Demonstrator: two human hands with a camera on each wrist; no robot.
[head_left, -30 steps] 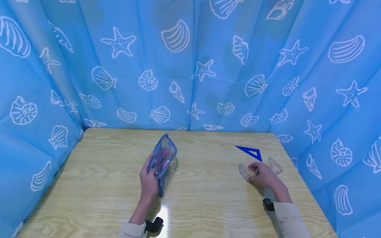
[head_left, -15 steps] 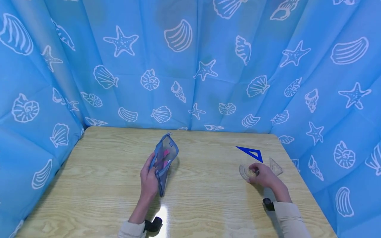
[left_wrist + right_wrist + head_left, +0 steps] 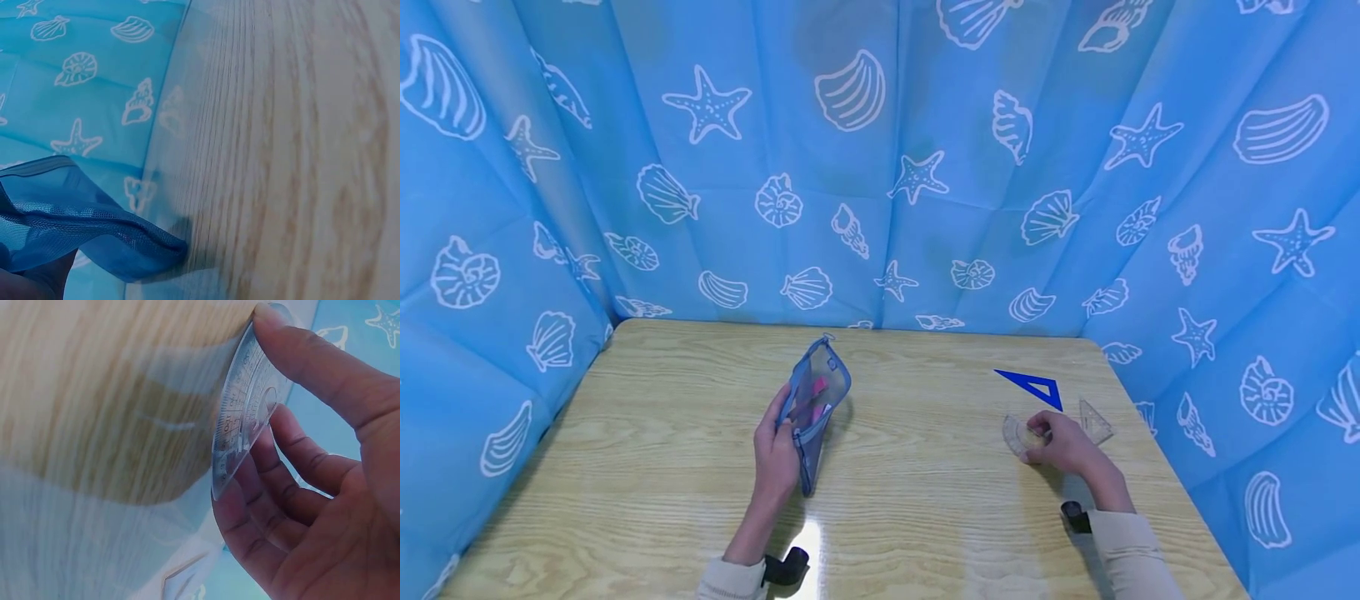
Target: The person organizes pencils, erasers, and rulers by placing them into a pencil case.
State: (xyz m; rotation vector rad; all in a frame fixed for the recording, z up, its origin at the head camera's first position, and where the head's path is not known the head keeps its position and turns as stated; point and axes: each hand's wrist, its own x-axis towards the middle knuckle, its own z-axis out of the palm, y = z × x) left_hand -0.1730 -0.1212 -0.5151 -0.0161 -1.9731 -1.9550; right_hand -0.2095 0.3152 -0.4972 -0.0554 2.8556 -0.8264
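Note:
My left hand (image 3: 777, 454) grips the side of a blue mesh zip pouch (image 3: 812, 454), left of the table's middle. The pouch's mouth gapes, and pink items (image 3: 818, 387) show inside it. My right hand (image 3: 1067, 443) pinches a clear half-round protractor (image 3: 1016, 435) at the right of the table. In the right wrist view, thumb and fingertips hold opposite ends of the protractor (image 3: 234, 419); whether it touches the tabletop I cannot tell. Just beyond that hand lies a blue set square (image 3: 1056, 395). A clear set square (image 3: 1097, 427) lies to its right, partly behind the hand.
Both hands work over a wood-grain table (image 3: 917, 483). A blue curtain (image 3: 865, 167) with white shell and starfish prints hangs behind it and along both sides. Black straps with small devices (image 3: 786, 567) sit at the wrists.
The head view has shifted slightly. Both hands stay in nearly the same places, the left still holding the pouch and the right still on the protractor.

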